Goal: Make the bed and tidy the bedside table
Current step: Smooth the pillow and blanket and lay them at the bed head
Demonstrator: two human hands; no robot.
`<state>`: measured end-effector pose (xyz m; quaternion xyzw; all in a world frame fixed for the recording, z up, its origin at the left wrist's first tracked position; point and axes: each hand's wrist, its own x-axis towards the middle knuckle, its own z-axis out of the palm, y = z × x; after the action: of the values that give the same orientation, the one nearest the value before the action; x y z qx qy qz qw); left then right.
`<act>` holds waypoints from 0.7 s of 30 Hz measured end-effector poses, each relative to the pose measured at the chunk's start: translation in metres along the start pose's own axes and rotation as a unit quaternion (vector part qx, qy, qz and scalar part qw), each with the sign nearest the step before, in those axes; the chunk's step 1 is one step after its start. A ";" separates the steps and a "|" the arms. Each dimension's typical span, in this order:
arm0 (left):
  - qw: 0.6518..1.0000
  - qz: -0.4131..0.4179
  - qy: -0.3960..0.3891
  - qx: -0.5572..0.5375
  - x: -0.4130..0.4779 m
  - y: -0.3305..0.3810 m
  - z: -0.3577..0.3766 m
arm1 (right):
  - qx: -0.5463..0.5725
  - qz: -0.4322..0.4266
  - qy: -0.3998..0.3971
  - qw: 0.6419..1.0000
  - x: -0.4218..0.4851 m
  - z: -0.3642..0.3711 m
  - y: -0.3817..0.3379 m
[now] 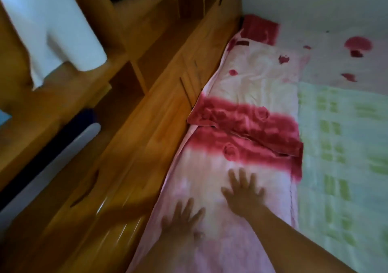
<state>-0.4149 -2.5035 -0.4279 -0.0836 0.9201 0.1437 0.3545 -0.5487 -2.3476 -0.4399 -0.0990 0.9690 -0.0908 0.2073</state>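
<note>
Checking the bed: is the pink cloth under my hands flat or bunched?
Flat: the pink cloth lies smooth under left hand and right hand.

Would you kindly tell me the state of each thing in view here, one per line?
left hand: open, fingers spread, pressing flat on the pink bedding
right hand: open, fingers spread, flat on it
pink bedding: wrinkled, lying along the wooden frame
green checked sheet: spread flat
white cloth: hanging
</note>
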 end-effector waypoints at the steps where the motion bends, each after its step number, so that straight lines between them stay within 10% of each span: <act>1: 1.000 0.002 -0.031 -0.005 -0.016 -0.002 0.002 | -0.006 -0.005 -0.035 0.999 -0.023 0.007 -0.006; 5: 0.998 0.032 -0.036 0.027 -0.045 -0.013 0.012 | -0.046 -0.007 -0.190 0.981 -0.098 0.033 -0.021; 21: 0.993 0.099 0.010 -0.056 -0.084 -0.067 0.065 | -0.034 -0.022 -0.259 0.965 -0.184 0.056 -0.003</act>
<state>-0.2955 -2.5410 -0.4308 -0.0129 0.9178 0.2289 0.3241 -0.3604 -2.3155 -0.4193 -0.1478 0.8824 -0.0340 0.4455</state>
